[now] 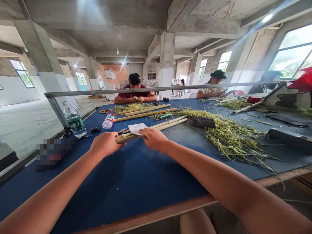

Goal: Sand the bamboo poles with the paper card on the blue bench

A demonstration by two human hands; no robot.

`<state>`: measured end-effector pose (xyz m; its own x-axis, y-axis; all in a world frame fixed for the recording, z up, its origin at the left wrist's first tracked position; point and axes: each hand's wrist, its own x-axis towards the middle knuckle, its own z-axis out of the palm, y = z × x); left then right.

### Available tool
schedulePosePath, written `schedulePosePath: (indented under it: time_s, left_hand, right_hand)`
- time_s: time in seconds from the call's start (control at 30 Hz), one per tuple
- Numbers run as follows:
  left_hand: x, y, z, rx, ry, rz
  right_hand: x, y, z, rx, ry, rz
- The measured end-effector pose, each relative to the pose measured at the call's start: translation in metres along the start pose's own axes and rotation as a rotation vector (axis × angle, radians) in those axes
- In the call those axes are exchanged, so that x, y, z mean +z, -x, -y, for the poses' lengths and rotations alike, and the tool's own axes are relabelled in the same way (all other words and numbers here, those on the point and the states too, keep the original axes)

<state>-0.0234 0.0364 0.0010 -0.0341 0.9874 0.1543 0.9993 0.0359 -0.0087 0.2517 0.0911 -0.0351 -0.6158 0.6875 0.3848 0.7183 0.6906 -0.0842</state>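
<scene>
Pale bamboo canes (168, 123) span both your hands, held above the blue-topped workbench (136, 182). Your left hand (104, 144) closes its fingers around their left ends; your right hand (153, 139) grips them too, just beside a white paper slip (137, 128) resting on them. A heap of yellow-green dried grass stalks (231, 138) lies to your right.

bamboo canes (168, 123): pale straw-yellow, darker node bands | paper slip (137, 128): white, faint blue print | table top (136, 182): dark blue | fibre heap (231, 139): yellow-green | water-bottle label (75, 123): dark green | co-worker's shirt (135, 95): maroon
</scene>
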Motion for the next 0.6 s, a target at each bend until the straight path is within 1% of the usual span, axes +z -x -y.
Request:
schedulePosePath:
  time_s: [0.07,0.13,0.2,0.3,0.4,0.47,0.6]
  left_hand:
    - [0.001,-0.001,0.001,0.001,-0.018,0.013]
    - [0.002,-0.002,0.002,0.003,-0.031,0.011]
    - [0.002,-0.002,0.002,0.009,-0.036,-0.001]
    - [0.004,-0.004,0.003,0.044,-0.022,-0.010]
    - [0.007,-0.006,0.004,0.133,0.024,0.002]
    - [0.008,-0.007,0.006,0.174,0.073,-0.013]
    - [0.006,-0.006,0.008,0.203,0.154,-0.030]
  right_hand:
    - [0.011,0.000,0.015,-0.136,-0.063,-0.008]
    - [0.018,-0.001,0.026,-0.245,-0.124,-0.021]
    - [0.020,0.000,0.026,-0.275,-0.150,-0.032]
    - [0.018,-0.001,0.016,-0.217,-0.115,-0.006]
    - [0.012,-0.003,0.005,-0.123,-0.051,0.051]
    - [0.007,-0.005,0.000,-0.035,-0.010,0.081]
    - [-0.002,-0.004,-0.010,0.149,0.036,0.113]
